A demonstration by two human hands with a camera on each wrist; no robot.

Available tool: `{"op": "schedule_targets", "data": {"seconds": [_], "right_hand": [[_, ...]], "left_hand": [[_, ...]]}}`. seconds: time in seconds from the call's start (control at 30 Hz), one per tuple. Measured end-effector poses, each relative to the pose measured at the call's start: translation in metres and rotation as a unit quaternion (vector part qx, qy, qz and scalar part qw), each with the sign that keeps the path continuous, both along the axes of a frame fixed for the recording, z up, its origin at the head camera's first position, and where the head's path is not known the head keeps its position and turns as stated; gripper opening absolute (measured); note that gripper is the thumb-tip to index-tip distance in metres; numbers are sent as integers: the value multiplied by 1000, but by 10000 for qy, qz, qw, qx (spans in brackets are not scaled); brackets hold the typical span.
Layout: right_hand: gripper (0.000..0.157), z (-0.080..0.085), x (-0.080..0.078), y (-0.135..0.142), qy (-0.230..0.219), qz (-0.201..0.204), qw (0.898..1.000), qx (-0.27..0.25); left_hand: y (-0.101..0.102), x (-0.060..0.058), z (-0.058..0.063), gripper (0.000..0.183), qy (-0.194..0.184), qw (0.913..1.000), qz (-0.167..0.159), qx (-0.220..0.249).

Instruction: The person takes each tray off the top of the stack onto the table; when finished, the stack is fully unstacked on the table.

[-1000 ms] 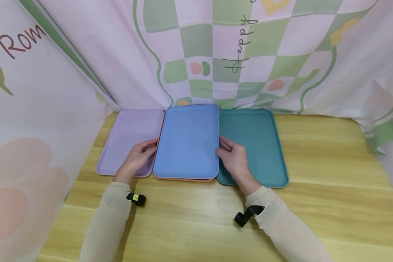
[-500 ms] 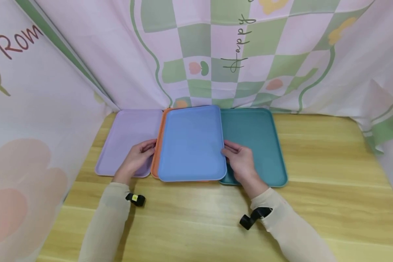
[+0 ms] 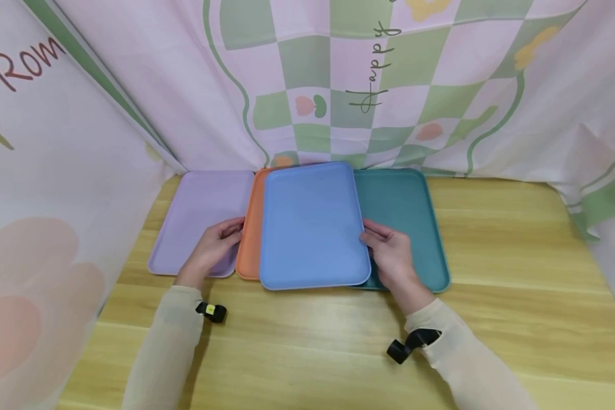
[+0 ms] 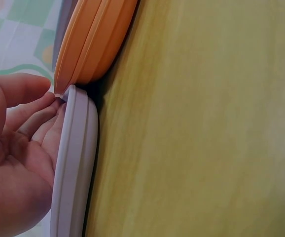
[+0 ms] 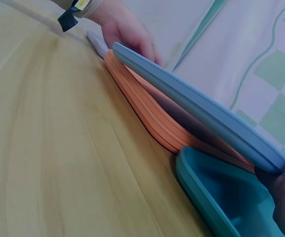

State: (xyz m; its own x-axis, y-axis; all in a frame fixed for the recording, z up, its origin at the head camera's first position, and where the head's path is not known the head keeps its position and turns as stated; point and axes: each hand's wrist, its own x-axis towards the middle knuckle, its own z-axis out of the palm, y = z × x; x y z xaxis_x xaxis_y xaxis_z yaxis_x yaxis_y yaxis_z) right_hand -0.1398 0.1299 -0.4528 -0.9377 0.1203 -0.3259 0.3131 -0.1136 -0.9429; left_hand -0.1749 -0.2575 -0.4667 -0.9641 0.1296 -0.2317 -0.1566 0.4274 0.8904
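My right hand [image 3: 393,256] pinches the right edge of a blue tray [image 3: 314,228], with the thumb on its upper rim. The right wrist view shows this tray [image 5: 196,106] slanted above an orange tray [image 5: 147,108], a gap between them. Part of the orange tray [image 3: 251,239] shows left of the blue one; the rest is covered. My left hand [image 3: 211,247] is over a lilac tray [image 3: 212,193], its fingertips at the orange tray's left edge. In the left wrist view, the thumb is close beside the orange rim [image 4: 83,54], the other fingers by the lilac rim [image 4: 71,173].
A teal tray [image 3: 415,228] lies on the right, partly under the blue tray and my right hand. The wooden table [image 3: 517,285] extends to the right and front. Printed curtains [image 3: 307,68] hang right behind the trays and on the left.
My right hand has moved right and slightly toward me with the blue tray, turning it a little. More of the orange tray is now uncovered. The left hand has stayed in place.
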Motion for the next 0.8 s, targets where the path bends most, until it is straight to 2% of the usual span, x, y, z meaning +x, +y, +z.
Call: {"op": "schedule_targets", "data": {"seconds": [0.23, 0.47, 0.63, 0.8], "right_hand": [[48, 7, 6, 19, -140, -31, 9998, 156], [50, 9, 12, 44, -30, -199, 9996, 193], [54, 8, 17, 67, 87, -258, 9996, 87], [56, 8, 22, 90, 20, -348, 9994, 17]], "left_hand": [[0, 1, 0, 52, -76, 9999, -24, 99], [-3, 1, -2, 53, -61, 9998, -35, 176], [-4, 0, -4, 53, -63, 9999, -58, 134], [-2, -1, -2, 53, -77, 9999, -62, 131]]}}
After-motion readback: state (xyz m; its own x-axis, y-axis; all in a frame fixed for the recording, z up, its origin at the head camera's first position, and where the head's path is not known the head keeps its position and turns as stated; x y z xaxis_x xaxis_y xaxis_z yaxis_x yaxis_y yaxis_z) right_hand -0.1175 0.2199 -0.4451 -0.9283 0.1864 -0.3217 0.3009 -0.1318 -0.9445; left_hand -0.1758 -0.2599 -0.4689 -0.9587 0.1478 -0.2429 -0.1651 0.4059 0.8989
